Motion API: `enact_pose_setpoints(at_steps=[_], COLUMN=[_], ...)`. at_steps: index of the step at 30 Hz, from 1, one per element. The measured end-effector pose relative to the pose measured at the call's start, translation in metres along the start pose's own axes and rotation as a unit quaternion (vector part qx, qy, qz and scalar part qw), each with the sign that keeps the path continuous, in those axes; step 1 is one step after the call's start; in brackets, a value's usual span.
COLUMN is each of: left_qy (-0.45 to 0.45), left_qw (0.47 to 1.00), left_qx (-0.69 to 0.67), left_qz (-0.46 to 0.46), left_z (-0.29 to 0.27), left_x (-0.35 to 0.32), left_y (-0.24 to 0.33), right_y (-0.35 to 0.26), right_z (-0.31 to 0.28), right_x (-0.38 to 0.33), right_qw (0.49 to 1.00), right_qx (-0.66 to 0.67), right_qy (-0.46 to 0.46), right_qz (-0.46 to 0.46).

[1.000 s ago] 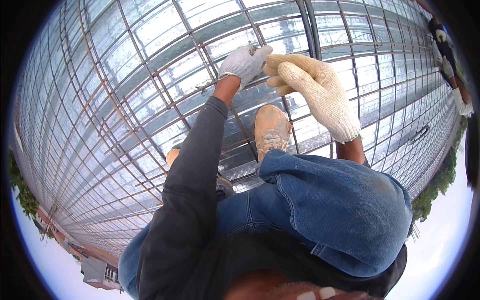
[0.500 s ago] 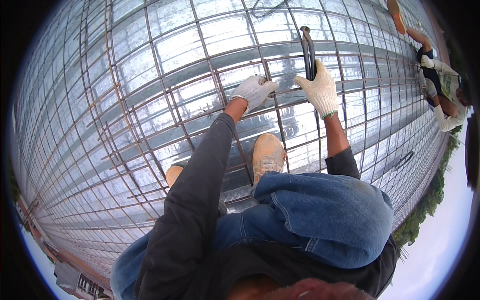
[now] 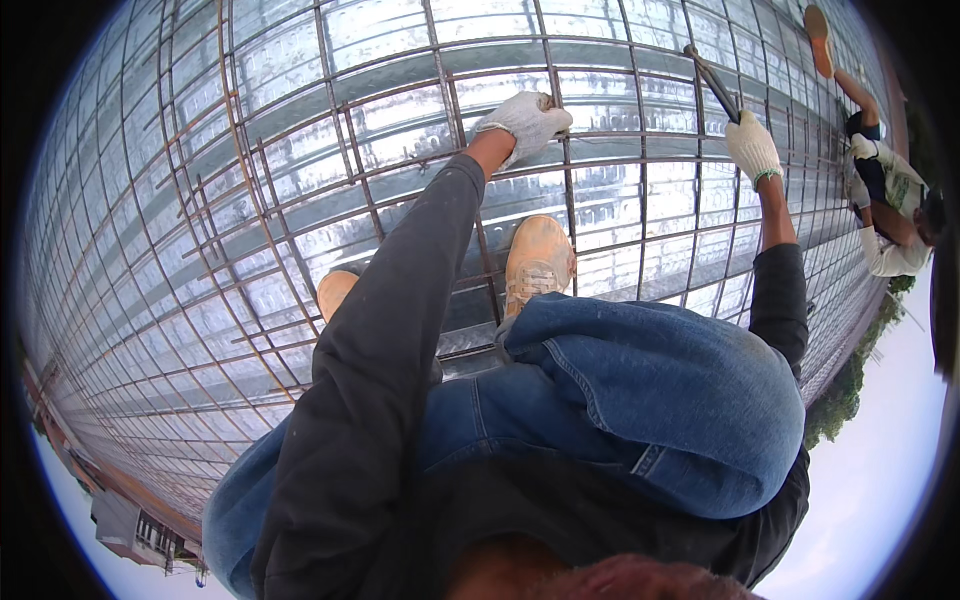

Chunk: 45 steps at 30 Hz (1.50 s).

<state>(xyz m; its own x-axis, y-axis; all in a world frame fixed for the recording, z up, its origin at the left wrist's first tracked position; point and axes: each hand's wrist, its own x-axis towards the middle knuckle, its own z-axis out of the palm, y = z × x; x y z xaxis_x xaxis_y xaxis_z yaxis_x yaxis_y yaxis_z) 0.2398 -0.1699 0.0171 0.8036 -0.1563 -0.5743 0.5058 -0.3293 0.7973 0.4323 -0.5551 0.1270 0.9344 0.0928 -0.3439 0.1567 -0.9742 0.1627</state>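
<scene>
At right, the knit-gloved right hand (image 3: 753, 148) grips slender dark pincers (image 3: 716, 86); the left hand (image 3: 527, 121) curls narrowly, any contents indiscernible, at the rebar grid (image 3: 568, 165) above shiny, ridged metal decking (image 3: 606, 195).

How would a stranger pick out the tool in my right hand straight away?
Find the wide grid of steel bars over shiny sheeting, then go to the picture's upper right, where your gloved right hand is. The dark tool juts from that hand, shorter and thicker than the bars around it and slanting across them.
</scene>
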Motion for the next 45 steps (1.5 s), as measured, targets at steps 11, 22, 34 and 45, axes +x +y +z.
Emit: enact_pose_setpoints(at_steps=[11, 22, 34, 45], left_qy=[0.015, 0.025, 0.046, 0.047], left_qw=[1.000, 0.999, 0.998, 0.999], left_qx=[0.006, 0.017, 0.041, -0.002], left_qz=[0.017, 0.028, 0.025, -0.005], left_z=[0.008, 0.010, 0.009, 0.012], left_x=[0.014, 0.015, 0.010, 0.004], left_y=[-0.016, -0.019, -0.013, -0.007], right_y=[-0.015, -0.143, -0.169, -0.198], right_z=[-0.062, -0.059, -0.062, -0.086], right_x=[-0.205, -0.226, -0.178, -0.152], right_qw=[0.634, 0.859, 0.898, 0.851], right_qx=[0.766, 0.314, 0.089, 0.140], right_qy=[-0.101, -0.405, -0.424, -0.502], right_qz=[-0.022, 0.022, -0.074, 0.065])
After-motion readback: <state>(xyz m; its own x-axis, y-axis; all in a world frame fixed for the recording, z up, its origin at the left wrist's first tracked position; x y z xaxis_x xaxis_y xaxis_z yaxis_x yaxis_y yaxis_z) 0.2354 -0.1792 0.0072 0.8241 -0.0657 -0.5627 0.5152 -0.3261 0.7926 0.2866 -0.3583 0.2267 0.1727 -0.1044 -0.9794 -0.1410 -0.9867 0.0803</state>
